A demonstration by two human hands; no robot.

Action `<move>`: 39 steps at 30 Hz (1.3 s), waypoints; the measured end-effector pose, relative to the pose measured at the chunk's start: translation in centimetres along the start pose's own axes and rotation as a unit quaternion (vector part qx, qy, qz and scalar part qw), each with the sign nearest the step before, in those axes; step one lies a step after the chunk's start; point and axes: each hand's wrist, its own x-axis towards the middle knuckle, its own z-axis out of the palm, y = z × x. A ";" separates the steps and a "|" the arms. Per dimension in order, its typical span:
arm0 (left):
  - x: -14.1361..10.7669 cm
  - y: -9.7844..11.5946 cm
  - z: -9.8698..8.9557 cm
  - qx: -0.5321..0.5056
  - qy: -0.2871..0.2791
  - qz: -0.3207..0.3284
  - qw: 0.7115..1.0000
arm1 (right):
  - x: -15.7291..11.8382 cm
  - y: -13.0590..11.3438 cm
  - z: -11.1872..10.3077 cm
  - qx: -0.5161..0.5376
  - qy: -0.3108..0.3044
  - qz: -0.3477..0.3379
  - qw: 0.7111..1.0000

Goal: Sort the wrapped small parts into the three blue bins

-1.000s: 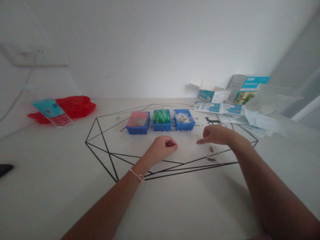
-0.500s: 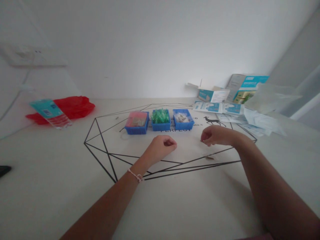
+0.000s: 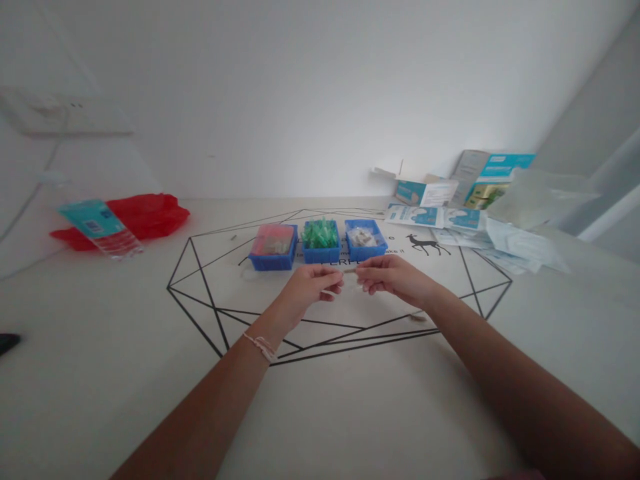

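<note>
My left hand (image 3: 314, 287) and my right hand (image 3: 393, 275) meet over the middle of the table, fingertips almost touching. Between them is a small thin brownish piece (image 3: 350, 271), pinched at its ends by both hands; its kind is too small to make out. Just beyond the hands stand three blue bins: the left bin (image 3: 273, 261) with pinkish-red film and pale bits, the middle bin (image 3: 321, 255) full of green translucent pieces, the right bin (image 3: 367, 251) with whitish bits in clear plastic. Another small brownish piece (image 3: 417, 319) lies below my right wrist.
At the back left, a clear bottle (image 3: 100, 223) lies against a red plastic bag (image 3: 155, 213). Blue-and-white boxes (image 3: 425, 191), flat packets (image 3: 415, 215) and a clear bag (image 3: 540, 197) sit at the back right. A dark object (image 3: 8, 343) touches the left edge.
My right hand has moved left and my left hand slightly up and left, so they now meet. The small brownish piece now shows between their fingertips.
</note>
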 end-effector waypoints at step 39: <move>0.2 0.2 1.0 0.075 0.043 0.026 0.996 | 2.1 -0.2 -2.5 -0.426 0.321 -0.299 0.792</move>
